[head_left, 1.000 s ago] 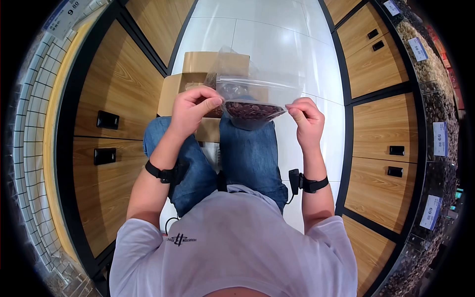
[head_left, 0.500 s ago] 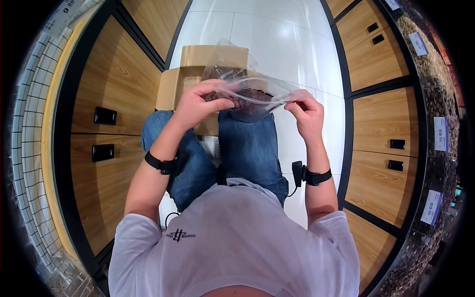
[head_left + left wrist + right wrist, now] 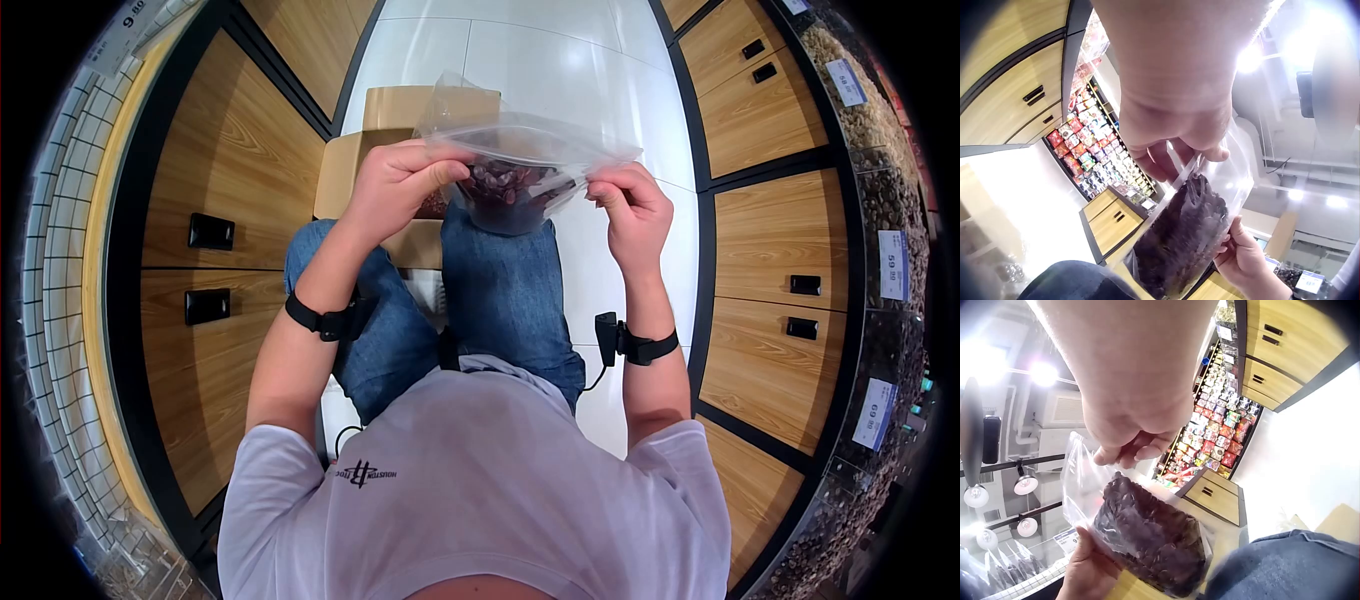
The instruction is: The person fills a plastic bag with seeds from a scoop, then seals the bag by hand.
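A clear zip bag (image 3: 505,190) of dark reddish pieces hangs between the two hands, over the person's knees. At its left edge the left hand (image 3: 398,190) pinches the plastic between thumb and fingers. The right hand (image 3: 632,215) pinches the opposite upper side. In the left wrist view the dark contents (image 3: 1179,237) fill the lower part of the bag below the left hand (image 3: 1175,137). The right wrist view shows the right hand (image 3: 1138,434) above the same bag (image 3: 1147,537), with the left hand (image 3: 1088,572) on its far edge.
An open cardboard box (image 3: 340,170) stands on the floor beyond the knees, partly behind the bag. Wooden cabinets (image 3: 215,160) line the left side, and more cabinets (image 3: 775,240) the right. Bins with price tags (image 3: 893,265) run above the right cabinets.
The bag was first stretched flat, then its mouth gaped; now its upper edges lie closer together. Both hands have kept their pinch, and the right hand has moved slightly outward.
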`<state>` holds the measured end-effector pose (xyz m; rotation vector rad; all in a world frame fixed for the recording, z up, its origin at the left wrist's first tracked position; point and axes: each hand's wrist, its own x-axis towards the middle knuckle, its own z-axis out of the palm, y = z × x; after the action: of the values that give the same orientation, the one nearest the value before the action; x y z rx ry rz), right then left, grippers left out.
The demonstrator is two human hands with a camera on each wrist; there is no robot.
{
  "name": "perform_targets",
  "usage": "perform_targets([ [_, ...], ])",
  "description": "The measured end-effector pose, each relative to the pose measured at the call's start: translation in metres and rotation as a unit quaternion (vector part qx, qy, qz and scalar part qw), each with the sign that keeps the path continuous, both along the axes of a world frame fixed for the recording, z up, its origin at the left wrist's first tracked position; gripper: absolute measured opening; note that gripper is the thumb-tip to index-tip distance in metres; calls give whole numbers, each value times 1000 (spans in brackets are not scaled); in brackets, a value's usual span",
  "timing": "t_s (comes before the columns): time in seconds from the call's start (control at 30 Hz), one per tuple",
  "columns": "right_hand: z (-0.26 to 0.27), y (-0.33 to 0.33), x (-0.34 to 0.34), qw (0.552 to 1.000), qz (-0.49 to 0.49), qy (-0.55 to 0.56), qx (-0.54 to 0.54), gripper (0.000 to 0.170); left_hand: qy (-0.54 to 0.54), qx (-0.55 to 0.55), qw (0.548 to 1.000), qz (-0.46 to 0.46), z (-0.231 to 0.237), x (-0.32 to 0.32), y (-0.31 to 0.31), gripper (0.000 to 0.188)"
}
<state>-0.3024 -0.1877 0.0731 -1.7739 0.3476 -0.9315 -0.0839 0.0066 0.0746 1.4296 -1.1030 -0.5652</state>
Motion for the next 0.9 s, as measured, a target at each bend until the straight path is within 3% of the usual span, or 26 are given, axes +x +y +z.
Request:
perform_targets([
  [0.17,-17,-5,-3,1000,7,17,8,4,-40,-15,999,-10,-6,0,-2,16],
  [0.3,-17,0,-4,997,21,20,75,4,-58,3,998,-1,-3,0,-1,12],
  [0.53,-10,3,2,999,22,36,15,5,-73,4,997,-2,8,5,-1,9],
  [0.6,-9,1,1,998,16,51,19,4,-70,48,996,-14,9,8,0,7],
  [0.8,-2,0,-2,996,3,84,11,5,-137,4,991,-9,5,14,2,8],
  [0.9,-2,0,-8,994,7,109,11,6,-114,13,993,-8,3,15,5,9],
])
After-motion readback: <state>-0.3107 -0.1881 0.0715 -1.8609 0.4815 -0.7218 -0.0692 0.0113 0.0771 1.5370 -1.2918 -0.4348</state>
